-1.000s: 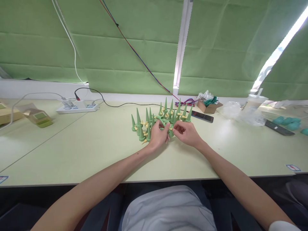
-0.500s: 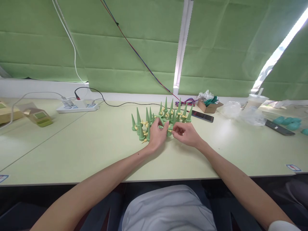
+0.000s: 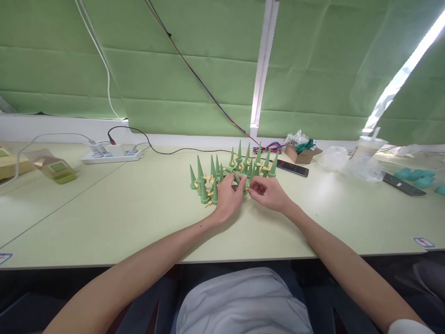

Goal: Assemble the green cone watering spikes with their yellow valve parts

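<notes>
Below green blinds (image 3: pixel 194 79), upright cones (image 3: pixel 200 170) stood on the table (image 3: pixel 156 218), seemingly finished, while the left hand (image 3: pixel 229 195) gripped a tilted, apparently incomplete cone (image 3: pixel 237 177) and the right hand (image 3: pixel 269 192) pinched a yellow piece (image 3: pixel 247 189) beside it.

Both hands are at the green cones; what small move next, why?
I'd probably hold the left hand steady and ease the right hand toward the tilted green cone. The left hand seems to grip that cone and the right, pinched, is close beside it; what it holds is too small to tell.
</notes>
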The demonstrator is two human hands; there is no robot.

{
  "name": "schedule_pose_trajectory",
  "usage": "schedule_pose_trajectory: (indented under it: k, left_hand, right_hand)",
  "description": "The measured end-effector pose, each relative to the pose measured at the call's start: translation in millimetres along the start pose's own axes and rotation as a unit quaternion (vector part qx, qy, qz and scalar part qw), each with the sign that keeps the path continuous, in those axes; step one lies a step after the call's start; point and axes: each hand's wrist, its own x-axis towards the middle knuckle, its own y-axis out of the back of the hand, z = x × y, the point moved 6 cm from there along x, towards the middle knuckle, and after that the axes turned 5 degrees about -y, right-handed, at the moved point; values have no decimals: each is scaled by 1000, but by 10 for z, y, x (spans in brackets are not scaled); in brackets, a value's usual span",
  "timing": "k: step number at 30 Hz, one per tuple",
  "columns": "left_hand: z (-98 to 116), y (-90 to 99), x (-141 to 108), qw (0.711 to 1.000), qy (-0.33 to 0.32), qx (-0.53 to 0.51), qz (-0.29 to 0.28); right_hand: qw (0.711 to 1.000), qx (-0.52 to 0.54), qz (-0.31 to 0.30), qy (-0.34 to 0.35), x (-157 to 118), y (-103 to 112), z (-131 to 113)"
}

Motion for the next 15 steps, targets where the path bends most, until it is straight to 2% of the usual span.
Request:
schedule_pose_trajectory:
  k: [6, 11, 15]
  left_hand:
    - [18, 7, 6, 1000, -6, 12, 2]
    - [46, 0, 0, 1000, -18, -2, 10]
    - [72, -12, -9, 1000, -27, -12, 4]
  right_hand:
    - [1000, -15, 13, -12, 8, 16, 31]
    - [998, 18, 42, -48, 19, 50, 98]
    - [998, 24, 29, -48, 31, 42, 99]
